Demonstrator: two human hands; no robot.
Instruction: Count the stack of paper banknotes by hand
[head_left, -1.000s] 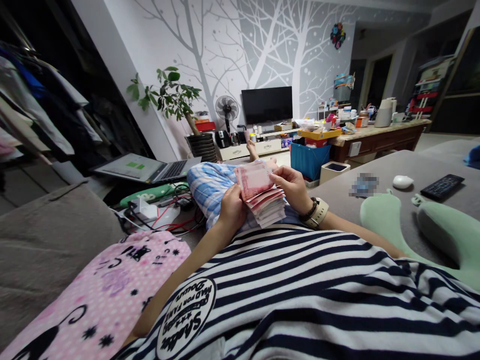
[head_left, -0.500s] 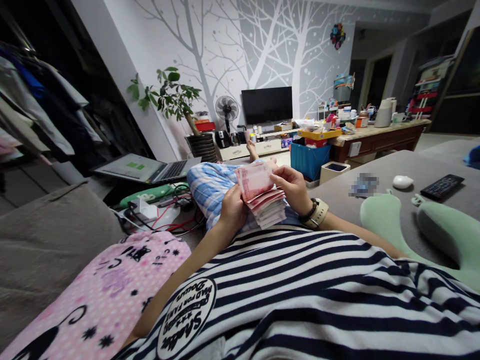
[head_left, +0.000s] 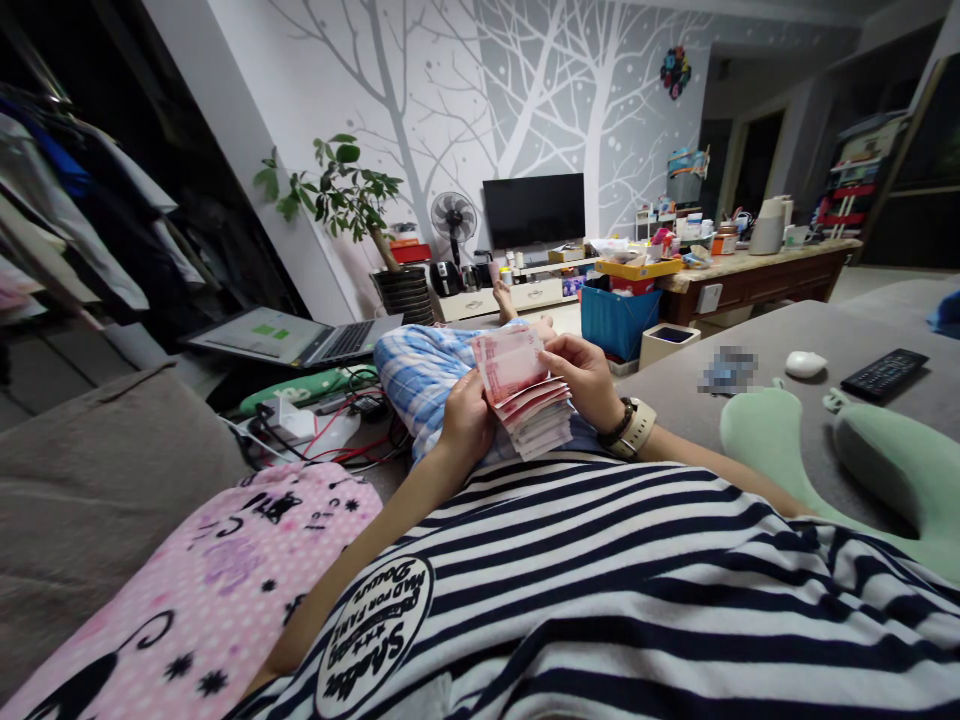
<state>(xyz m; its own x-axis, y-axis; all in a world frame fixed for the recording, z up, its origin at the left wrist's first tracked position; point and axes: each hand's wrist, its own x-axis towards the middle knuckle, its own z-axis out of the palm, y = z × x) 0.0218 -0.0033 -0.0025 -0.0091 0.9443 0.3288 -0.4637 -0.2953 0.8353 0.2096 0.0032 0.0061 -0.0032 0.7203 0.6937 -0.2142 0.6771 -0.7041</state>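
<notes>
A stack of reddish-pink banknotes [head_left: 534, 420] is held above my lap, its edges fanned toward my body. My left hand [head_left: 466, 415] is closed on the stack's left side, with the thumb at the edge of the top notes. On the other side, my right hand [head_left: 583, 375] pinches the right edge of the raised upper notes [head_left: 510, 360] between thumb and fingers. The lower notes spread out beneath them, and their ends look whitish. A watch [head_left: 637, 425] and a dark bracelet are on my right wrist.
Left of my legs are an open laptop [head_left: 300, 340], tangled cables [head_left: 360, 445] and a pink patterned cushion [head_left: 285, 520]. On the sofa at right lie a remote [head_left: 885, 374], a white case [head_left: 806, 364] and a green neck pillow [head_left: 765, 440]. A cluttered table [head_left: 810, 262] stands beyond.
The raised upper notes shift and tilt slightly in my fingers, showing more of the printed face. Both hands stay in nearly the same place.
</notes>
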